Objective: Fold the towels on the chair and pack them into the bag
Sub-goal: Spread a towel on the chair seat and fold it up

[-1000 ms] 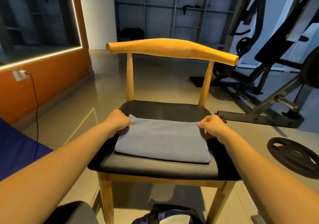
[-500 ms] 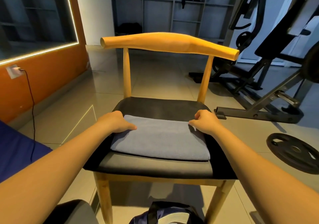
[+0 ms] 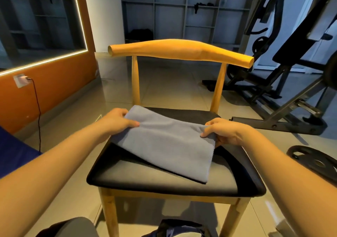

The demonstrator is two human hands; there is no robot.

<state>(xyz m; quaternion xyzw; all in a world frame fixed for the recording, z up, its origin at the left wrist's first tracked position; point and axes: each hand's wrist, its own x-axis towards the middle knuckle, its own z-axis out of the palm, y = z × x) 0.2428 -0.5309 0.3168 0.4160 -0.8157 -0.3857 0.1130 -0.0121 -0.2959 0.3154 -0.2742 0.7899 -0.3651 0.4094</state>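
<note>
L hand [image 3: 116, 121] & R hand [image 3: 224, 132] pinch ends of folded grey-blue cloth towel [image 3: 164, 145] on black-seat wooden chair [image 3: 182, 52]; next prob into dark bag [image 3: 178, 227] below.

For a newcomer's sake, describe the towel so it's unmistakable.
Find the wooden chair with the curved backrest. On its black seat is a folded grey-blue towel, left hand and right hand gripping its far corners. It alone is pale there.
</note>
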